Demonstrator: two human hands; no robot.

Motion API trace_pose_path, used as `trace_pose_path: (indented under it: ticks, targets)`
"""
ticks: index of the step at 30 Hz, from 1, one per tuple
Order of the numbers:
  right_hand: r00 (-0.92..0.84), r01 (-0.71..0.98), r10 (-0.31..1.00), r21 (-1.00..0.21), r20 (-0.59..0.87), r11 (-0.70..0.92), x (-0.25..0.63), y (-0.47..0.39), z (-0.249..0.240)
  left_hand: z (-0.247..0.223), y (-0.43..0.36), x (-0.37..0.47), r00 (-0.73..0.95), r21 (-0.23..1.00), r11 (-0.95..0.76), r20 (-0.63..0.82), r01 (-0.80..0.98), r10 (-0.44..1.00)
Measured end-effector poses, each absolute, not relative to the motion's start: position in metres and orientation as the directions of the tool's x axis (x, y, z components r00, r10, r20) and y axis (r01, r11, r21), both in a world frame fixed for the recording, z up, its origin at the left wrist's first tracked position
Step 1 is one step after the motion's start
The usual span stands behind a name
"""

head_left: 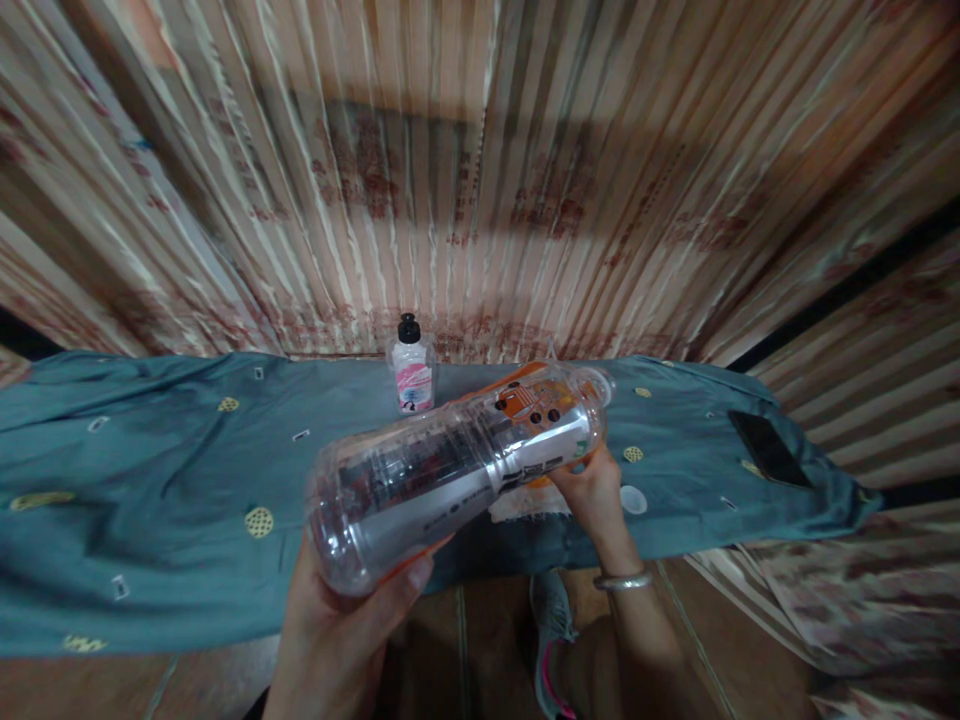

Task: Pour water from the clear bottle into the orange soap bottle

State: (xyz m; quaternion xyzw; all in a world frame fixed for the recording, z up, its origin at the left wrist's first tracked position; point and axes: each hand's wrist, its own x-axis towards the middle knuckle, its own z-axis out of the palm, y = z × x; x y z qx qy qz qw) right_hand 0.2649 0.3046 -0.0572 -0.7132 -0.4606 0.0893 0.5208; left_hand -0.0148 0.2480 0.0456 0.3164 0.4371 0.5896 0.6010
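Observation:
A large clear plastic bottle (450, 475) with an orange, white and dark label is held tilted above the cloth, its neck pointing right. My left hand (352, 610) grips its base from below, thumb along the near side. Near the neck end, my right hand (592, 490) has its fingers round the underside, partly hidden by the bottle. The bottle appears uncapped at its mouth. On the cloth by my right wrist lies a round whitish cap (633, 499). Under the bottle a cloth or packet with orange on it (532, 505) is partly covered.
A small bottle with a black cap and pink label (412, 375) stands at the back of the green patterned cloth (187, 480). A dark phone (769, 448) lies at the right. Striped curtains (450, 180) hang behind. A shoe (551, 620) shows on the tiled floor.

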Motion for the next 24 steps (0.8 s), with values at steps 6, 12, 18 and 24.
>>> trace_pose_path:
  ticks: [6, 12, 18, 24]
  targets:
    - [0.566, 0.579, 0.746, -0.813, 0.351, -0.057, 0.2657, 0.3049, -0.0588, 0.0466, 0.2498, -0.0144, -0.08, 0.898, 0.129, -0.178, -0.421, 0.981]
    - [0.573, 0.575, 0.748, -0.814, 0.335, -0.075, 0.2652, 0.3048, -0.0576, 0.0452, 0.2502, -0.0151, -0.075, 0.9, 0.104, -0.15, -0.422, 0.986]
    - [0.565, 0.568, 0.75, -0.821, 0.344, -0.051, 0.2654, 0.3039, -0.0569, 0.0401, 0.2498, -0.0182, -0.091, 0.888, 0.136, -0.194, -0.439, 0.977]
    - [0.566, 0.571, 0.748, -0.819, 0.346, -0.054, 0.2651, 0.3037, -0.0569, 0.043, 0.2499, -0.0153, -0.088, 0.892, 0.137, -0.193, -0.431, 0.977]
